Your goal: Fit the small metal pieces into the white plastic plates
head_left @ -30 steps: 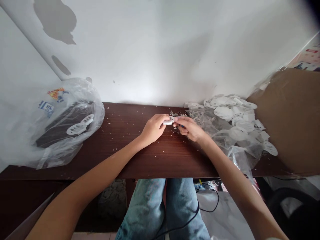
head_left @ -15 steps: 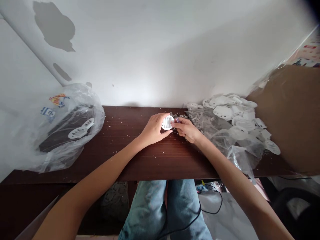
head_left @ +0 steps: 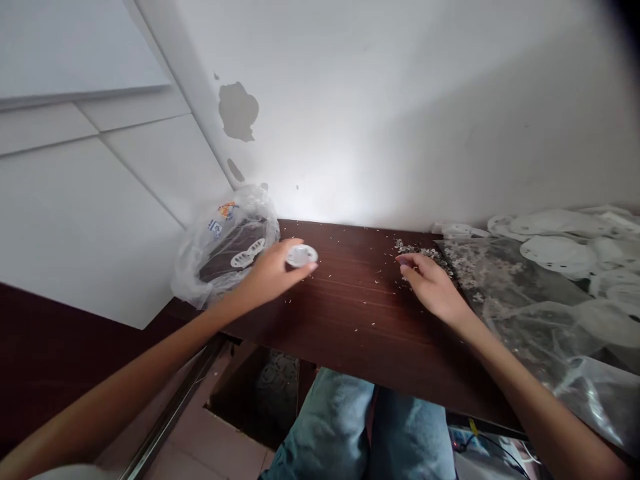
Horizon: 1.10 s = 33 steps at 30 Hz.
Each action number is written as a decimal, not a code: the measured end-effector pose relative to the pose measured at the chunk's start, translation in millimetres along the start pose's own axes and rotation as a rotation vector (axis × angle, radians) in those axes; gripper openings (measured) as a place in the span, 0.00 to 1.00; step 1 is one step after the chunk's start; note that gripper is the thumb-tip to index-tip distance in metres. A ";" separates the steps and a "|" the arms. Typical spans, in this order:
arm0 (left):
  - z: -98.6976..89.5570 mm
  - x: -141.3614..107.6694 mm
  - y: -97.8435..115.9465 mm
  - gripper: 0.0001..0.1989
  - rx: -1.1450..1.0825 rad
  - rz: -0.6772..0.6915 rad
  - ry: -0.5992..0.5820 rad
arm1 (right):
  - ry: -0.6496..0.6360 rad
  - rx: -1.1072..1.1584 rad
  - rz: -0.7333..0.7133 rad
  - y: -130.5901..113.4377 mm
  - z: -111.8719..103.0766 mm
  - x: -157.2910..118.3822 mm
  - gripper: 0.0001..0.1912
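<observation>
A round white slotted plastic piece [head_left: 302,256] is held between the thumb and fingers of my left hand [head_left: 274,272], above the dark wooden table. To the right, my right hand [head_left: 431,285] has its thumb and fingers pinched together beside a heap of small metal-looking bits [head_left: 425,253]; what it holds, if anything, is too small to name. Left of my left hand lies an open clear plastic bag [head_left: 193,261] with white slotted pieces [head_left: 247,253] in it.
At the right, many white plastic pieces [head_left: 557,252] lie on and beside clear plastic sheeting [head_left: 530,327]. Tiny white scraps dot the brown table [head_left: 345,313]. A wall stands behind, and a box with pale pieces is under the table.
My hands have moved apart. The left one has carried the round white piece left towards the bag, and the right one has let go of it. The view has turned left.
</observation>
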<state>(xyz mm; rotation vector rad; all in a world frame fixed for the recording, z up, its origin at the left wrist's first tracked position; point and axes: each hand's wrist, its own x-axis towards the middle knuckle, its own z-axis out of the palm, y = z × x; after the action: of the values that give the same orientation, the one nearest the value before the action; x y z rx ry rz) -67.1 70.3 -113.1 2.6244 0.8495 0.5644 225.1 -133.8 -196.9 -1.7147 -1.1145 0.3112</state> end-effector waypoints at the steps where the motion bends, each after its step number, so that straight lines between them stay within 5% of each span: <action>1: -17.8 -3.9 -13.2 0.34 0.052 -0.104 0.010 | 0.010 -0.136 -0.088 -0.3 2.0 -2.2 0.14; 3: -45.4 -7.3 -40.9 0.38 0.145 -0.302 -0.011 | -0.023 -0.333 -0.193 -4.5 7.5 -8.5 0.16; 6: -61.7 -6.7 -77.9 0.44 0.246 -0.493 -0.078 | -0.076 -0.528 -0.245 -14.5 17.7 -19.1 0.16; 15: -42.6 3.3 -112.3 0.38 0.565 -0.406 -0.164 | -0.139 -0.645 -0.361 -16.4 31.1 -25.4 0.08; 18: -31.2 11.3 -115.9 0.36 0.629 -0.307 -0.101 | -0.145 -0.639 -0.367 -14.4 31.1 -22.0 0.07; 21: -11.9 14.0 -93.8 0.38 0.583 -0.168 0.016 | -0.143 -0.625 -0.366 -14.3 31.2 -19.3 0.08; 28: 43.0 17.6 11.0 0.39 0.473 0.174 0.055 | -0.027 -0.528 -0.357 -28.3 19.9 -19.1 0.17; 33: 74.3 34.9 22.5 0.37 0.387 0.170 -0.034 | -0.019 -0.512 -0.405 -43.7 -4.2 -53.4 0.17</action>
<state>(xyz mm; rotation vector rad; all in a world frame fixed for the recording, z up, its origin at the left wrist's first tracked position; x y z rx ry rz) 3.9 60.9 -159.0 3.0704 0.7961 0.4301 176.1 -176.5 -173.5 -1.8605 -1.6185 -0.2330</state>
